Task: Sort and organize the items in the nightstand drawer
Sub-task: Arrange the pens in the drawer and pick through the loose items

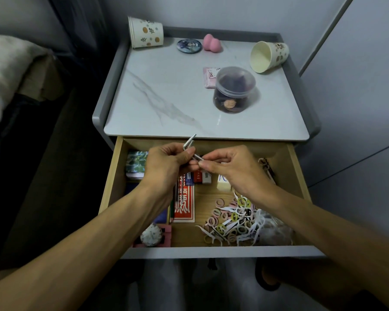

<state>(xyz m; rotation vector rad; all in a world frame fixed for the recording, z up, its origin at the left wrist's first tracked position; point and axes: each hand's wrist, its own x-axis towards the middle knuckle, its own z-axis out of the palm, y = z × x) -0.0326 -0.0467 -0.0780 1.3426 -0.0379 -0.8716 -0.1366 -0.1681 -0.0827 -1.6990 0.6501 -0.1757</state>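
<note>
Nearest me is the grey front of the open drawer [211, 252]. Just behind it on the right lies a tangled heap of hair ties and white floss picks [230, 223], spilling beside a clear bag [276, 231]. At the front left a white ball-shaped thing [151, 235] sits on something pink. Further in lie a red packet [184, 205] and a row of erasers [198, 177].

Above the middle of the drawer both hands meet on one small bent metal piece [189, 143]. The left hand [166, 164] pinches it near the bend between thumb and fingers. The right hand [234, 169] nips the lower end with thumb and forefinger. It is held clear of everything below. I cannot tell whether it is a key or a clip.

The step seems to be looking it over before giving it a place. It would go best if one hand took it wholly, leaving the other free. Then it should be set down with like things, well apart from the loose heap where it could get buried.

Beyond, the nightstand top [166, 90] carries a lidded jar [234, 90] with a pink sachet [208, 77] behind it. A paper cup on its side [268, 56] lies at the back right. At the back are a pink sponge [211, 42], a round badge [189, 45] and a second cup [145, 32].
</note>
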